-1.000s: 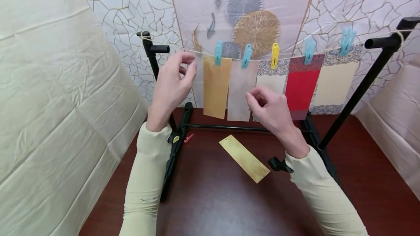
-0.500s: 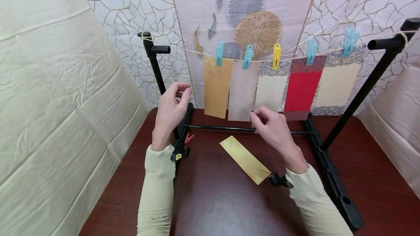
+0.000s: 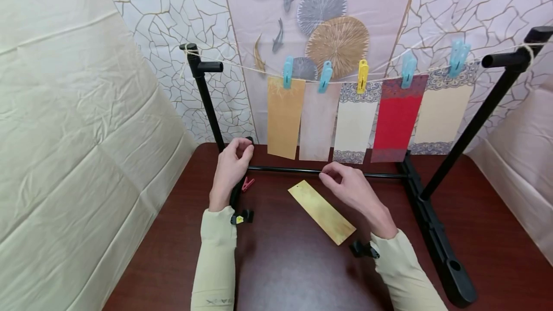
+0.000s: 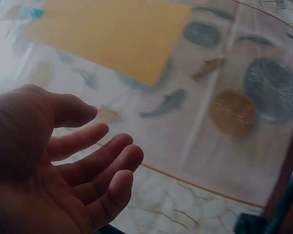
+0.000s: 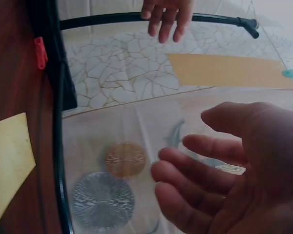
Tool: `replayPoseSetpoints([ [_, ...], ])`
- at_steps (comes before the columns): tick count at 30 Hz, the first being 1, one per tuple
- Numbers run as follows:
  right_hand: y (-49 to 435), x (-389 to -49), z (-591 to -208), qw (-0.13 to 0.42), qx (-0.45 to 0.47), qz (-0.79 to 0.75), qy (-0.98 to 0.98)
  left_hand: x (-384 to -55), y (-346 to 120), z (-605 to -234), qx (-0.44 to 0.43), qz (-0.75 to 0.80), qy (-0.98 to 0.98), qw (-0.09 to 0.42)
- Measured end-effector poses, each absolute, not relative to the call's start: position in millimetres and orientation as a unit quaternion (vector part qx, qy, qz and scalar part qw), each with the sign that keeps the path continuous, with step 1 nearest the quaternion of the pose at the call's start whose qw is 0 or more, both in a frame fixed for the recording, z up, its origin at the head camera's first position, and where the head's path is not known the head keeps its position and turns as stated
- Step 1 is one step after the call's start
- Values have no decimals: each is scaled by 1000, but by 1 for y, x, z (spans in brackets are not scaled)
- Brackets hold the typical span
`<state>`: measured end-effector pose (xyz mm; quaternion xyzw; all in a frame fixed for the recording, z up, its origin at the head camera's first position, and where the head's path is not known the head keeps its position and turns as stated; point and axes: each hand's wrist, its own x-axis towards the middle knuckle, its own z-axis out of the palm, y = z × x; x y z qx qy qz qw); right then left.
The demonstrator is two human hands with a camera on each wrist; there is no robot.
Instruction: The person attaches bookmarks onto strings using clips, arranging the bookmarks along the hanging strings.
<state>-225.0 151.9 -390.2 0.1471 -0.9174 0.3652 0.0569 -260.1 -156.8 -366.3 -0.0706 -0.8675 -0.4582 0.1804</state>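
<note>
My left hand (image 3: 230,171) is in the air by the left post of a black rack, its fingers loosely bent with nothing between them. Below it a red clothespin (image 3: 247,184) lies beside the rack's foot. My right hand (image 3: 353,190), also holding nothing, hovers just behind a gold paper card (image 3: 321,212) that lies slantwise on the table. In the right wrist view its fingers (image 5: 200,151) are apart and softly curved. Above, several cards hang in a row from a string, among them an orange card (image 3: 284,119) and a red card (image 3: 397,121), each under a clothespin.
The black rack (image 3: 449,133) has two uprights, long feet and a low crossbar (image 3: 285,170). The string (image 3: 242,65) runs between the post tops. A yellow clothespin (image 3: 362,76) sits among blue ones. Patterned cloth hangs behind, and pale fabric (image 3: 108,157) slopes along the left.
Both hands have come down from near the hanging cards toward the table, the left one furthest. The hanging cards, the gold card and the red clothespin have stayed put.
</note>
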Motion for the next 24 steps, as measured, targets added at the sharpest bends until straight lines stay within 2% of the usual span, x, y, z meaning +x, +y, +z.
replayPoseSetpoints([
  [10, 147, -230, -424, -8, 172, 333, -927, -271, -161, -418, -16, -450, -886, 108],
  [14, 146, -232, -434, -40, 173, 318, -931, -275, -158, -434, -6, -432, -897, 96],
  [24, 151, -241, -450, -73, 167, 284, -941, -285, -150, -459, 33, -347, -934, 72],
])
